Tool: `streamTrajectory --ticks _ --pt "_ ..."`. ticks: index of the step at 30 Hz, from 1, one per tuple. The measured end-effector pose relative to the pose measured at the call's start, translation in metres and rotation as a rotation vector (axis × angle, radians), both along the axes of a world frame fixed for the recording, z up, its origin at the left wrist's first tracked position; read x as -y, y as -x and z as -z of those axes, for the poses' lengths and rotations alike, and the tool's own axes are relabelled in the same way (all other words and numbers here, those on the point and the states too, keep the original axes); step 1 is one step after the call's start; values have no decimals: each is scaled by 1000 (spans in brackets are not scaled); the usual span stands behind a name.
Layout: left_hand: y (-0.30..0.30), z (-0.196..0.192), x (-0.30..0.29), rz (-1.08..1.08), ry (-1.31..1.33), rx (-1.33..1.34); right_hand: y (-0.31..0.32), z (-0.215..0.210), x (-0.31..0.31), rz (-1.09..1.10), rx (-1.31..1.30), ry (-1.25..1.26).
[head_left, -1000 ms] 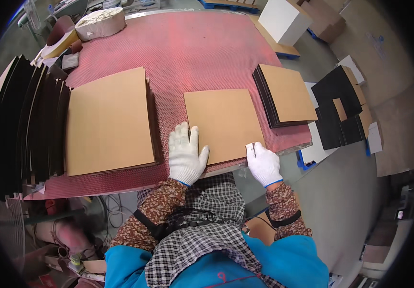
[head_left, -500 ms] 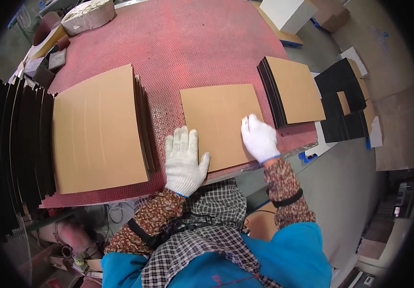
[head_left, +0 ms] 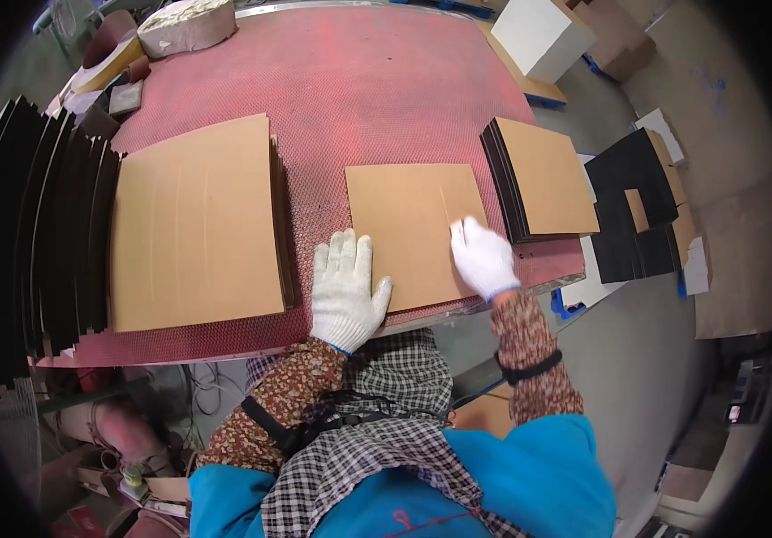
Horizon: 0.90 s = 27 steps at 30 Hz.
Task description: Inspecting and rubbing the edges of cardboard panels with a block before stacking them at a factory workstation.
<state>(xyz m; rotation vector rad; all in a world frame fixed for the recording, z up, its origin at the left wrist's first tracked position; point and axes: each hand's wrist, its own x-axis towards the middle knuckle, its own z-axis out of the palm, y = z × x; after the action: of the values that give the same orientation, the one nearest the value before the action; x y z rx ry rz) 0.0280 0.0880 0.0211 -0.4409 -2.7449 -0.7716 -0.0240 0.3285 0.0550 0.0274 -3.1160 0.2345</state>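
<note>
A tan cardboard sheet [head_left: 417,211] lies on the red mesh-patterned tabletop in front of me. My left hand [head_left: 346,282], in a white knit glove, rests flat with extended fingers over the sheet's left edge. My gloved right hand [head_left: 483,256] is closed in a pinch at the sheet's right side. Something small and tan shows at its fingertips, too little of it to name. A pale straight line runs up the sheet from those fingertips.
To the left stand a large stack of tan sheets [head_left: 198,224] and several upright black sheets [head_left: 41,233]. A smaller dark-edged stack [head_left: 547,179] sits at the right table edge. Beyond it are black panels [head_left: 632,215] and a white block [head_left: 543,40]. Rolls [head_left: 103,54] lie at the far left.
A pale line now shows more clearly on the sheet above my right fingertips. The view has shifted slightly; my left hand stays flat at the sheet's left edge.
</note>
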Motion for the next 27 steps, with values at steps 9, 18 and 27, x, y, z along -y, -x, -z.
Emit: streamTrajectory --ticks 9,18,27 --pt "2 1 1 13 -30 -25 -88 -7 20 -38 47 -27" --pt "1 1 1 11 -27 10 -2 4 32 -45 2 -64" --pt "2 -1 -1 0 -24 31 81 20 25 -154 -146 -8"
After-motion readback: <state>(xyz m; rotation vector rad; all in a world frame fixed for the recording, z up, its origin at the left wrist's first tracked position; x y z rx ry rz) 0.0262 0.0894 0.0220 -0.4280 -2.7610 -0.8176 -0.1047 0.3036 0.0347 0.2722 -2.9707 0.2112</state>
